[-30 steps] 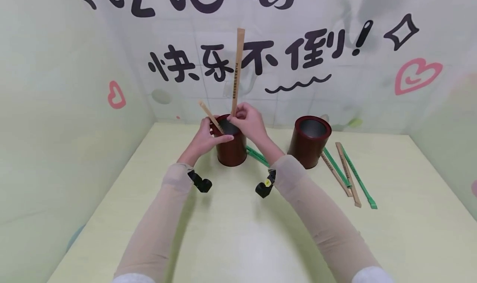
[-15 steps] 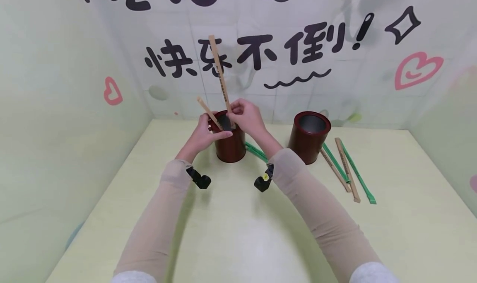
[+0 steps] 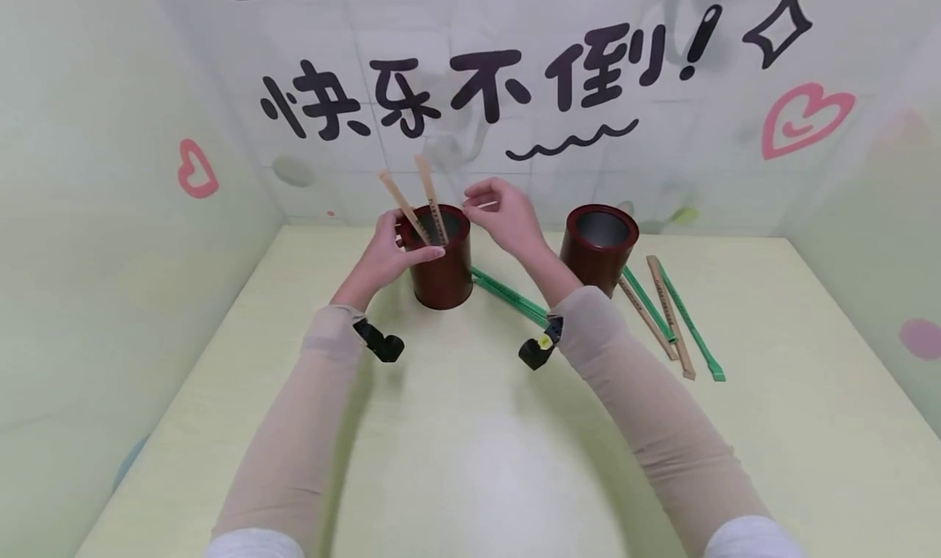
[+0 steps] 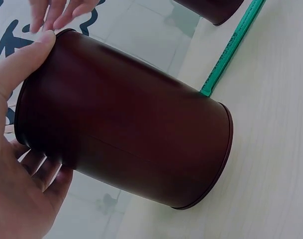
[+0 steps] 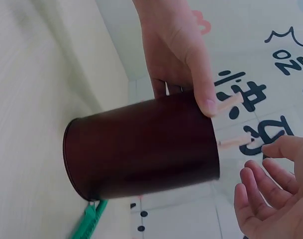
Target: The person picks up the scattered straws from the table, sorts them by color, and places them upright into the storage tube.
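Note:
My left hand [image 3: 382, 256] grips the dark red cylindrical can [image 3: 441, 284] near its top, thumb along the near rim and fingers round the far side. Two brown paper-wrapped straws, a left straw [image 3: 397, 194] and a right straw [image 3: 429, 184], stand in the can and lean left out of its mouth. Just right of the rim is my right hand [image 3: 507, 215], its fingers loosely bent and holding nothing. From the right wrist view, a gap shows between the fingers of this hand [image 5: 270, 191] and the straw ends. The can's wall hides the straws' lower parts.
A second dark red can [image 3: 591, 262] stands to the right, partly behind my right forearm. Green wrapped straws [image 3: 510, 295] lie between the cans. Several more straws, brown [image 3: 667, 313] and green [image 3: 694, 325], lie right of the second can. A printed wall rises behind the table.
The second brown straw has gone down into the can, and my right hand has let go of it and moved off to the right. My left hand keeps its grip on the can.

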The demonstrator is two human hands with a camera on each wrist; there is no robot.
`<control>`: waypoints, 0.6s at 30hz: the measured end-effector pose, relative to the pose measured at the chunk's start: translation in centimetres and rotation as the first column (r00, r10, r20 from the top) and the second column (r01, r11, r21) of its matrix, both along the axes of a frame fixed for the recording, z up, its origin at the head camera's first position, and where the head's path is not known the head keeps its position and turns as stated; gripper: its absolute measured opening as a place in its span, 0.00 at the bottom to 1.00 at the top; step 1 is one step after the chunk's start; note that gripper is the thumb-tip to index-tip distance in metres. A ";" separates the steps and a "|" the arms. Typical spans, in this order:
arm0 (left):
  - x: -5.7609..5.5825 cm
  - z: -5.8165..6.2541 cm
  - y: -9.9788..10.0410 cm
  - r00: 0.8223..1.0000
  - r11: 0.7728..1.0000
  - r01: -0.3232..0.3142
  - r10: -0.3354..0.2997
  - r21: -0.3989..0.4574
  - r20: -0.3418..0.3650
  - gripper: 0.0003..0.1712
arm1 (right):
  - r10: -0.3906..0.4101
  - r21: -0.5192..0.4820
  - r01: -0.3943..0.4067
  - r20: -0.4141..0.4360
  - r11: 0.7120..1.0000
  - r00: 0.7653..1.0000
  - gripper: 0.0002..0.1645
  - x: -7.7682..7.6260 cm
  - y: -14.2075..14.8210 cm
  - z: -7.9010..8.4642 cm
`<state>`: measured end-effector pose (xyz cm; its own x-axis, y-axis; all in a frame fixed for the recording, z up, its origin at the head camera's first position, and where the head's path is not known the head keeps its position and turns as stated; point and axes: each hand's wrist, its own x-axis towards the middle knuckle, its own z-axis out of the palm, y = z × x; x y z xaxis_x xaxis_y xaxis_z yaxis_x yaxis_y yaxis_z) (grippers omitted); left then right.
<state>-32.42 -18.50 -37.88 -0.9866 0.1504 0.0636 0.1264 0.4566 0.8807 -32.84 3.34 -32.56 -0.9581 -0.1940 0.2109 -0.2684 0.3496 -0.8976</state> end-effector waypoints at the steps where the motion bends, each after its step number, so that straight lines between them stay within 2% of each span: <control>1: 0.0 0.1 0.0 1.000 1.000 -0.003 0.003 0.004 0.003 0.52 | -0.003 0.004 0.003 0.000 1.000 1.000 0.16 0.1 0.5 0.1; 9: -0.2 0.4 -0.1 1.000 1.000 -0.001 0.001 -0.015 0.031 0.53 | -0.034 -0.008 0.034 -0.006 0.999 0.999 0.17 0.8 4.9 0.8; 14: 0.5 0.3 -0.2 0.998 1.000 -0.001 0.003 -0.028 0.061 0.54 | -0.048 -0.052 0.050 0.046 0.997 0.998 0.17 1.2 7.3 0.4; 18: 0.3 0.6 -0.1 0.999 1.000 0.004 -0.003 -0.025 0.049 0.54 | -0.072 -0.080 0.079 0.080 0.994 0.994 0.17 1.3 9.3 0.7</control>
